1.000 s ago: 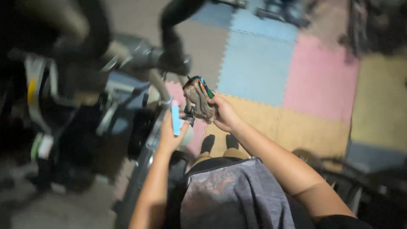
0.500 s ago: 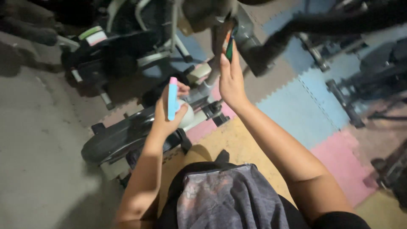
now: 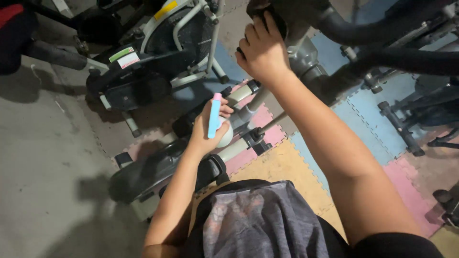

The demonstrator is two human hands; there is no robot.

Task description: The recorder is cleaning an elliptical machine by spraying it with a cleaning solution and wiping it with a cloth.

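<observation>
At frame centre the left hand [image 3: 206, 131] grips a blue-and-pink tube [image 3: 214, 116] upright, while the right hand [image 3: 262, 50] clamps the dark handlebar grip [image 3: 272, 16] up top for steadiness

Bare forearms, black short sleeve, and a grey mottled garment [image 3: 263, 220] over the lap.

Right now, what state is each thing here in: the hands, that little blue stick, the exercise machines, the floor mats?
Left hand: closed around the blue stick, resting on a white knob.
Blue stick with pink cap: upright, capped, held.
Right hand: gripping the dark handlebar end.
Nearest exercise machine: standing upright on the mats.
Second exercise machine: standing, nobody on it.
Foam floor mats: interlocked, lying flat.
</observation>
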